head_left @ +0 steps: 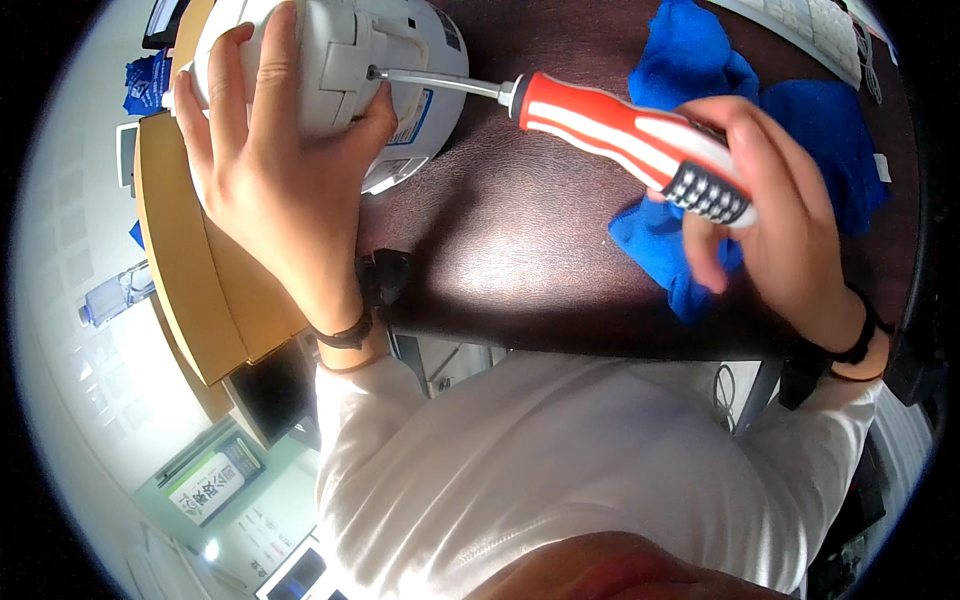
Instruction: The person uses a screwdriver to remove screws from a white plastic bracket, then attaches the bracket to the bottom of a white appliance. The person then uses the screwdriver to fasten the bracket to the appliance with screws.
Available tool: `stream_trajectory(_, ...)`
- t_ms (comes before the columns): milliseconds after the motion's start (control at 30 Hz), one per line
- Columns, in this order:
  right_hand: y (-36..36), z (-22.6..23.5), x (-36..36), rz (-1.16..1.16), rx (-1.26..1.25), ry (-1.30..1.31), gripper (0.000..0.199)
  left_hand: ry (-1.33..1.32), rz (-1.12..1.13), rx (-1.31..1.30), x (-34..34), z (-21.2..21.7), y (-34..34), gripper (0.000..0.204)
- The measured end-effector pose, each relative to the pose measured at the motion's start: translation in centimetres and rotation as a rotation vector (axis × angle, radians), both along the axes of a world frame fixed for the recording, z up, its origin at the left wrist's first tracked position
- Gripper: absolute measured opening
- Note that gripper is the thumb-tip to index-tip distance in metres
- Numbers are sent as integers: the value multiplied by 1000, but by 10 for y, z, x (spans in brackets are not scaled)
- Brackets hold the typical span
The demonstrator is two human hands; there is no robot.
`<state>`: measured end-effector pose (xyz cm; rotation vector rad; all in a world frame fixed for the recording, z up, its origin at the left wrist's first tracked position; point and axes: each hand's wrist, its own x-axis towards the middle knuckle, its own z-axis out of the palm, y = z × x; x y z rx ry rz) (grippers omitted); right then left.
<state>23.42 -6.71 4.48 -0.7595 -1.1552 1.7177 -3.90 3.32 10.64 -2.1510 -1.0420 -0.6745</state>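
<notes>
My left hand [268, 170] grips a round white plastic appliance [345, 60] that lies at the upper left on a dark brown table [520, 240]. My right hand [770, 210] holds a screwdriver [620, 135] with a red and white handle and a black ribbed end. The metal shaft points left, and its tip sits in a recess on the appliance's side, just above my left thumb. A blue cloth [760, 110] lies crumpled on the table under my right hand.
A tan wooden piece [190, 270] sticks out past the table's left edge. A clear plastic bottle [115, 295] lies on the floor at left. A white keyboard [820, 30] sits at the far right corner. My white sleeves fill the lower middle.
</notes>
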Motion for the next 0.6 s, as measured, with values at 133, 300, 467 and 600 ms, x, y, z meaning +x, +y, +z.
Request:
stream_trajectory(133,0,-5,1,127,-304,301,34,-18,-33,23,1,-3,2,67)
stream_trajectory(300,-15,22,-22,-188,-201,-70,36,3,9,25,0,-1,2,67)
stream_trajectory(467,-15,24,-30,-336,-349,-92,43,1,-14,26,0,-2,2,67)
stream_trajectory(600,-6,29,-30,-293,-424,-63,52,-11,-35,16,0,-2,2,67)
